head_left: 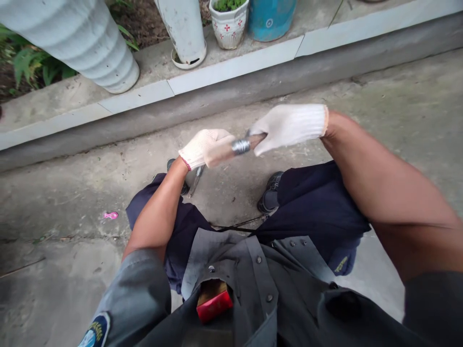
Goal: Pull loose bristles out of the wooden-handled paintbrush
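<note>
Tool (249, 143): over the ground (224, 193), out from the front edge of the ledge (155, 72).
Left hand (206, 147): wrapped round its left part; fingers blurred.
Right hand (289, 126): pinching the other end.
Gloves (307, 120): could slide if you twist hard, dropping it near your shoe (268, 198).
Floral pot (228, 28): a wide swing might clip it.

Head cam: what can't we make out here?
All in the head view:
- Left hand: fingers smeared by motion blur; exact grip unclear.
- Silver band: blur hides whether it is wire or tape.
- Handle: the end at the right hand is hidden by that glove.
- Blue pot: top cut off by the upper edge.
- Sleeve patch: cut off by the bottom edge.
</note>
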`<state>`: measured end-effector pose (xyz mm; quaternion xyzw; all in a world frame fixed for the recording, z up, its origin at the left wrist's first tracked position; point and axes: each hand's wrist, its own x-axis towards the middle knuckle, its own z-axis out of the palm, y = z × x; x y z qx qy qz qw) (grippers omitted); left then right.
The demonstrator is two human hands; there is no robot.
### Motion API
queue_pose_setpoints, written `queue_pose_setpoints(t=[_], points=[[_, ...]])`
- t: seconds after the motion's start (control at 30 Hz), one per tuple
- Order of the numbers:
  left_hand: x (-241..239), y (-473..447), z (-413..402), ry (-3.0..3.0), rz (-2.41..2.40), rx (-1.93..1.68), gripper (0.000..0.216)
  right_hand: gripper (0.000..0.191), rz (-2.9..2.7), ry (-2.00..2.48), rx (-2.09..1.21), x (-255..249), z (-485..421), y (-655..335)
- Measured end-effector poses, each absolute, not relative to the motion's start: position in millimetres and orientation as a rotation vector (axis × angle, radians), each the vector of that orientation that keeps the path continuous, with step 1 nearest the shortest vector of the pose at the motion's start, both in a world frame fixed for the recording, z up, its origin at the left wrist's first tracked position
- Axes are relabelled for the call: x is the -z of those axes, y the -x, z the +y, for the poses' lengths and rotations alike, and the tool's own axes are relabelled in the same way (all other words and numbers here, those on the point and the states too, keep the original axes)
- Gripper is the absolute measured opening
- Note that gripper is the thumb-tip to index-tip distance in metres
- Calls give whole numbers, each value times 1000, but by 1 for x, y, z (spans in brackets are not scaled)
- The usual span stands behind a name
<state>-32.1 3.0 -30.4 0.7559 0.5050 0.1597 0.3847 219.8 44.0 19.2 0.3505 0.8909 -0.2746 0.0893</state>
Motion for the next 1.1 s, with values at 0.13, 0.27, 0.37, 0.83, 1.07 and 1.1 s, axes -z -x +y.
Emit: queue_pose_setpoints(t=[0.13,0.27,0.37,0.83,1.07,1.1], points=[[27,25,-1,-1831,1361,-420,36,35,2665,-1516,766,-30,51,-218],[18,16,-9,-1860,1391,-327,33,35,2620,-1736,479,-24,59,-213],[14,15,-12,-1876,1364,-287,32,34,2558,-1698,270,-17,58,-206],[16,31,-5,-2072,1350,-245,30,9,2454,-817,724,-5,32,-208],[25,31,-1,-1814,1319,-348,35,30,2673,-1193,838,-28,44,-221],[25,29,-2,-1790,1329,-359,36,33,2686,-1309,824,-31,45,-219]])
